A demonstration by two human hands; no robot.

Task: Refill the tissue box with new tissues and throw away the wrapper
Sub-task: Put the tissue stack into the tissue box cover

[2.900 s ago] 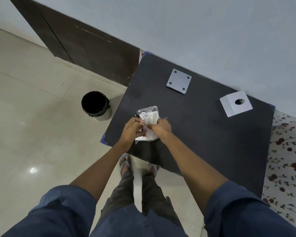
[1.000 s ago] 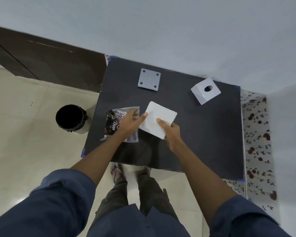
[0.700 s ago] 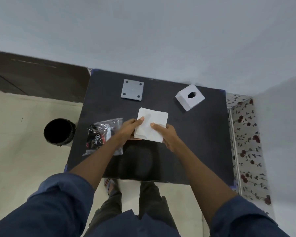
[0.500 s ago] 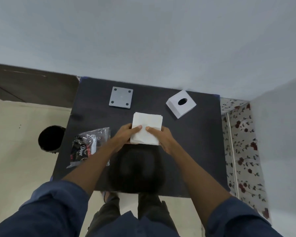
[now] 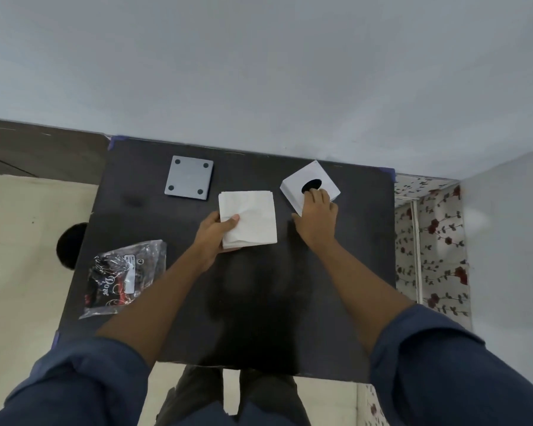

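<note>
A white stack of tissues [image 5: 253, 216] lies on the black table [image 5: 259, 302], held at its left edge by my left hand [image 5: 213, 232], thumb on top. The white tissue box cover [image 5: 313, 179], with a dark round hole on top, stands at the back right. My right hand [image 5: 316, 215] grips its near side, fingers at the hole's edge. The grey base plate [image 5: 189, 181] of the box lies flat at the back left. The crumpled clear and black wrapper [image 5: 122, 281] rests on the table's left front part, untouched.
A black bin [image 5: 70, 245] stands on the tiled floor just left of the table, partly hidden by its edge. A grey wall runs behind the table. A floral-patterned surface [image 5: 434, 241] lies to the right. My legs show below the front edge.
The tissues came out of the wrapper, which now lies at the left. My right hand left the stack and moved right onto the box cover. My left hand still holds the stack.
</note>
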